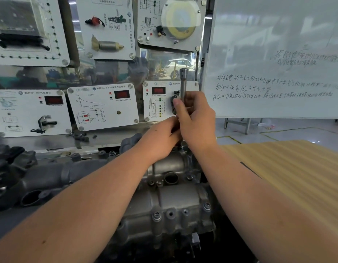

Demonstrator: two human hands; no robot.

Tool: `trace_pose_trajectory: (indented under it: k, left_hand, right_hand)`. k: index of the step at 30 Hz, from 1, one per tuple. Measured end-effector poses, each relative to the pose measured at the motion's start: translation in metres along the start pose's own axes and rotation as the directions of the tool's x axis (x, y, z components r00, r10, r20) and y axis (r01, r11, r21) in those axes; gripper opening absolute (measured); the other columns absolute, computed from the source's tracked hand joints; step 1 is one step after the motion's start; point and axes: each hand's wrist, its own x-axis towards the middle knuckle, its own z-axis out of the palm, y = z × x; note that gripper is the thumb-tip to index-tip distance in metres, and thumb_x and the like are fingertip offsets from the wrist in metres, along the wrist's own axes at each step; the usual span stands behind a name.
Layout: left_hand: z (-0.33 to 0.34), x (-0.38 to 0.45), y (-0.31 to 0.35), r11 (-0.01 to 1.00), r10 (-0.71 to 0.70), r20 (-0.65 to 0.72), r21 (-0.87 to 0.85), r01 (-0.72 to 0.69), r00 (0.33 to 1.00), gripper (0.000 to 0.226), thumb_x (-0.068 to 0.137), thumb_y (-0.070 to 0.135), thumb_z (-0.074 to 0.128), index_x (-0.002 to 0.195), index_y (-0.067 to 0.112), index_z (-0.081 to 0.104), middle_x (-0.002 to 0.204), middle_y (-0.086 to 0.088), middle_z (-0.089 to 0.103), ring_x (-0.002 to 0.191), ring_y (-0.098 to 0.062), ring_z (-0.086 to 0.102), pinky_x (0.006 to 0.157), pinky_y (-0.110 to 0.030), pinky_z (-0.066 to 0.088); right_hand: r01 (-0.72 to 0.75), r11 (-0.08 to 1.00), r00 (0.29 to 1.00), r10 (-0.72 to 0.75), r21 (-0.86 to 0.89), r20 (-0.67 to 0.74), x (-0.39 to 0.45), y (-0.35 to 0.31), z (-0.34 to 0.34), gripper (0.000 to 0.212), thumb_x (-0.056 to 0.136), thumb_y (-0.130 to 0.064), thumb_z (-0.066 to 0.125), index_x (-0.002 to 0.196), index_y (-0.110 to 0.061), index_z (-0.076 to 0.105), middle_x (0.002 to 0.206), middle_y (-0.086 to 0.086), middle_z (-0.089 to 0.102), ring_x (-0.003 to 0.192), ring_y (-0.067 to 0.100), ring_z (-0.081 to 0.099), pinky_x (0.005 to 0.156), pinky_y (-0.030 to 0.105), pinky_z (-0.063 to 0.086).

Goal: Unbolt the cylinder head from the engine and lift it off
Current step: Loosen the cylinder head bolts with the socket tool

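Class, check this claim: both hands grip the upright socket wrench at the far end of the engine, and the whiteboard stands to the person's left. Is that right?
Not quite. The head view shows the whiteboard on the person's right. The rest holds: left hand and right hand grip the upright socket wrench at the engine's far end.

Two hands, left (160, 141) and right (194, 118), at twelve o'clock; one socket tool (183, 82); one engine (164, 202); six panels (101, 107); one whiteboard (278, 54) at two o'clock.
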Motion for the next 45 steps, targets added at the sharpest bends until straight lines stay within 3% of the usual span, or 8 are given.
trace_pose_trajectory:
  k: [7, 13, 19, 23, 28, 34, 41, 45]
  left_hand:
    - [-0.0018, -0.0048, 0.0047, 1.000, -0.021, 0.036, -0.009, 0.021, 0.999, 0.021, 0.107, 0.024, 0.043, 0.122, 0.021, 0.057, 0.101, -0.003, 0.070, 0.088, -0.020, 0.066, 0.084, -0.046, 0.054]
    - [-0.0004, -0.0018, 0.0047, 1.000, -0.004, -0.015, 0.021, 0.004, 1.000, 0.019, 0.102, 0.020, 0.050, 0.117, 0.030, 0.055, 0.094, 0.011, 0.066, 0.080, -0.004, 0.061, 0.065, -0.021, 0.047]
    - [-0.0003, -0.0026, 0.0023, 1.000, 0.005, 0.012, -0.013, -0.005, 1.000, 0.012, 0.105, 0.025, 0.045, 0.109, 0.025, 0.057, 0.094, 0.002, 0.069, 0.083, -0.015, 0.065, 0.077, -0.037, 0.054]
    - [-0.0011, -0.0024, 0.0012, 0.999, 0.033, 0.023, -0.025, -0.032, 0.999, 0.016, 0.104, 0.021, 0.047, 0.115, 0.031, 0.054, 0.093, 0.010, 0.066, 0.081, -0.004, 0.062, 0.068, -0.020, 0.048]
    - [0.0004, -0.0021, 0.0004, 0.999, 0.024, -0.006, -0.021, -0.024, 1.000, 0.020, 0.102, 0.020, 0.051, 0.118, 0.032, 0.052, 0.091, 0.020, 0.062, 0.080, 0.008, 0.061, 0.066, -0.011, 0.046]
    - [0.0004, -0.0018, 0.0000, 0.999, 0.016, -0.007, -0.033, -0.017, 1.000, 0.013, 0.104, 0.025, 0.046, 0.108, 0.035, 0.053, 0.091, 0.008, 0.068, 0.078, -0.005, 0.063, 0.067, -0.024, 0.048]
    - [0.0010, -0.0011, 0.0011, 1.000, 0.017, -0.009, 0.002, -0.017, 1.000, 0.015, 0.103, 0.021, 0.048, 0.113, 0.030, 0.054, 0.093, 0.010, 0.067, 0.082, -0.004, 0.063, 0.065, -0.016, 0.047]
    - [0.0019, -0.0009, -0.0008, 1.000, -0.005, -0.015, -0.006, 0.005, 1.000, 0.016, 0.103, 0.021, 0.049, 0.116, 0.025, 0.057, 0.098, 0.004, 0.070, 0.088, -0.014, 0.066, 0.079, -0.036, 0.054]
  right_hand:
    - [0.033, 0.998, 0.999, -0.031, -0.052, 0.042, -0.0027, -0.0028, 0.0025, 0.024, 0.107, -0.027, 0.044, 0.116, -0.014, 0.061, 0.089, -0.007, 0.069, 0.084, 0.011, 0.069, 0.079, 0.035, 0.056]
    - [0.013, 1.000, 0.999, -0.012, -0.012, 0.034, -0.0016, 0.0006, 0.0013, 0.022, 0.101, -0.037, 0.058, 0.119, -0.025, 0.052, 0.087, -0.018, 0.064, 0.083, -0.002, 0.064, 0.068, 0.010, 0.046]
    - [0.068, 0.992, 0.998, -0.067, -0.103, 0.013, -0.0004, 0.0002, 0.0022, 0.022, 0.107, -0.024, 0.043, 0.089, -0.018, 0.055, 0.075, -0.011, 0.059, 0.072, 0.003, 0.057, 0.063, 0.012, 0.041]
    - [0.036, 0.996, 0.999, -0.033, -0.078, 0.038, -0.0022, -0.0030, 0.0012, 0.024, 0.108, -0.026, 0.039, 0.119, -0.016, 0.058, 0.087, -0.002, 0.071, 0.079, 0.016, 0.067, 0.073, 0.035, 0.054]
    - [0.026, 0.998, 0.999, -0.025, -0.056, 0.028, -0.0027, -0.0024, 0.0003, 0.031, 0.102, -0.036, 0.057, 0.126, -0.018, 0.053, 0.083, -0.018, 0.064, 0.078, -0.002, 0.063, 0.069, 0.014, 0.048]
    - [0.056, 0.995, 0.998, -0.055, -0.088, 0.015, -0.0037, -0.0053, 0.0014, 0.025, 0.106, -0.027, 0.047, 0.114, -0.010, 0.062, 0.092, -0.001, 0.069, 0.087, 0.020, 0.066, 0.079, 0.043, 0.055]
    - [0.016, 0.998, 1.000, -0.016, -0.062, 0.015, -0.0048, -0.0069, 0.0000, 0.031, 0.101, -0.039, 0.057, 0.126, -0.020, 0.051, 0.086, -0.017, 0.065, 0.081, 0.001, 0.065, 0.067, 0.022, 0.050]
    - [0.043, 0.995, 0.999, -0.044, -0.089, -0.003, -0.0041, -0.0077, 0.0005, 0.023, 0.103, -0.029, 0.055, 0.116, -0.011, 0.061, 0.095, -0.005, 0.067, 0.089, 0.015, 0.065, 0.080, 0.038, 0.054]
